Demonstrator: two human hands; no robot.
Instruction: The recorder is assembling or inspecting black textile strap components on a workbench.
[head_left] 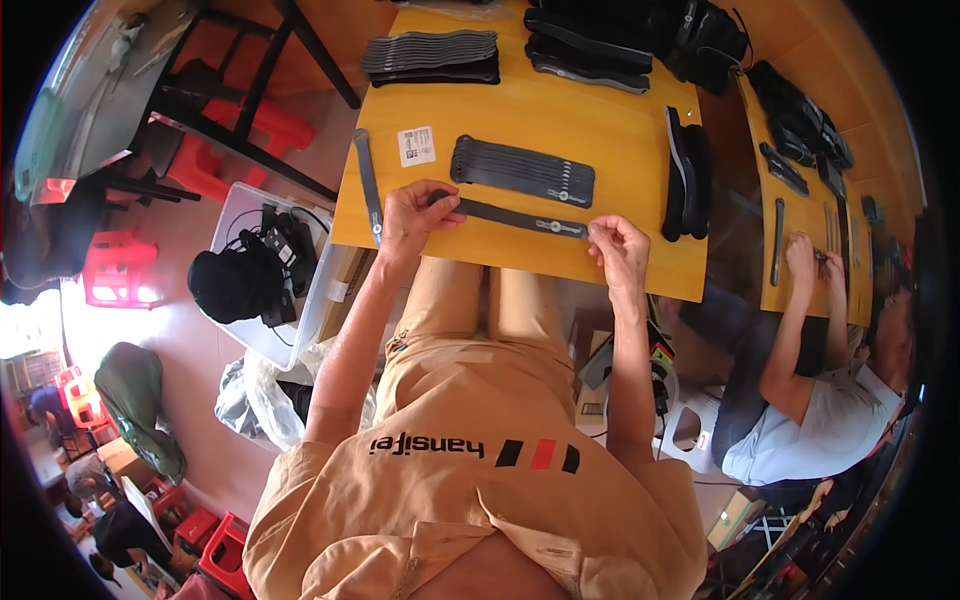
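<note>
A flat black strap was found laid lengthwise near the front edge of the yellow table. Its left end was pinched under the closed fingers of the left hand; its right end was gripped by the right hand, fingers curled shut on it. The step was judged to be straightening or checking a single strap; the next move would call for an even pull from both ends. Just beyond, a stack of like straps was noted, with a white label to its left.
</note>
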